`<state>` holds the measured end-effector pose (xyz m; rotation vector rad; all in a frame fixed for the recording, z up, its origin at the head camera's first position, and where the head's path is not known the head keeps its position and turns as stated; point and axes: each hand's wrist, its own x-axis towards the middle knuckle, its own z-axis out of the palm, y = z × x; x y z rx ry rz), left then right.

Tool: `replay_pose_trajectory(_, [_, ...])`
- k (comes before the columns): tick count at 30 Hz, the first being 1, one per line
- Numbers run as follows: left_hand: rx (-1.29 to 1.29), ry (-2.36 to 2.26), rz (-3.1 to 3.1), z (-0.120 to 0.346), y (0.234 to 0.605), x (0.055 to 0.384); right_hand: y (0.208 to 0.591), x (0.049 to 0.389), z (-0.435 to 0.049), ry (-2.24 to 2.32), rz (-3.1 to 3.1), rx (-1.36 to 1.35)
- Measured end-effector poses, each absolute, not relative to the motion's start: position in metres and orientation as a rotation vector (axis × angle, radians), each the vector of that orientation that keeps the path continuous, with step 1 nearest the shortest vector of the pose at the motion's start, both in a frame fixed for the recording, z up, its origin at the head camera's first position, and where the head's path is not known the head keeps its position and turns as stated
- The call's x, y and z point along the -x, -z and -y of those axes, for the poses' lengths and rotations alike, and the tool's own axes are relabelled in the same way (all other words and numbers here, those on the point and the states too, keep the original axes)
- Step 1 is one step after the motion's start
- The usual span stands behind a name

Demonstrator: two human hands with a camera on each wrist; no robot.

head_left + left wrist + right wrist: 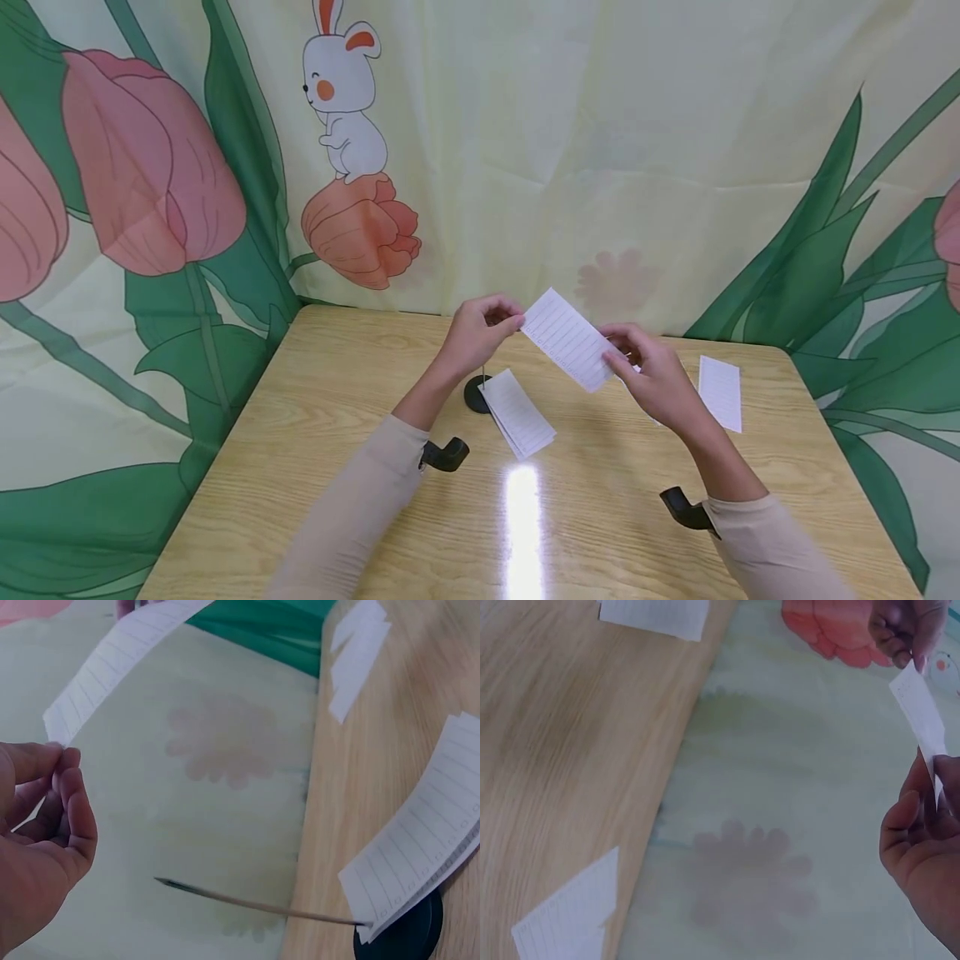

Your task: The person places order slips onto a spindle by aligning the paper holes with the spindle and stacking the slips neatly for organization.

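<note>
Both hands hold one lined paper slip (566, 340) up above the table. My left hand (482, 333) pinches its left corner between thumb and fingertips. At the slip's other end, my right hand (652, 375) grips it with the thumb on the near face. Below the left hand stands a spike paper holder with a round black base (474, 395) and a thin upright metal spike (255, 906). Several lined slips (519, 414) are pierced at one corner by the spike and fan out over the table toward the front right.
More loose lined slips (720, 393) lie on the wooden table (360, 367) at the right, partly behind the right hand. A printed curtain (510, 150) hangs right behind the table's back edge. Black wrist mounts (446, 455) stick out from both sleeves.
</note>
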<state>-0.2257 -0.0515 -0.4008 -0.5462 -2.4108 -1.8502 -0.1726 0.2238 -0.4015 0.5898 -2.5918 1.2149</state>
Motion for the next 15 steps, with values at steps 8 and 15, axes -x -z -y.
replay_pose_trajectory(8, [0.532, 1.751, 2.498, 0.066, 0.401, 0.219, 0.413, 0.175, -0.213, -1.311, 2.654, -0.545])
replay_pose_trajectory(15, [0.505, 1.756, 2.551, 0.078, 0.401, 0.218, 0.422, 0.174, -0.202, -1.335, 2.717, -0.504])
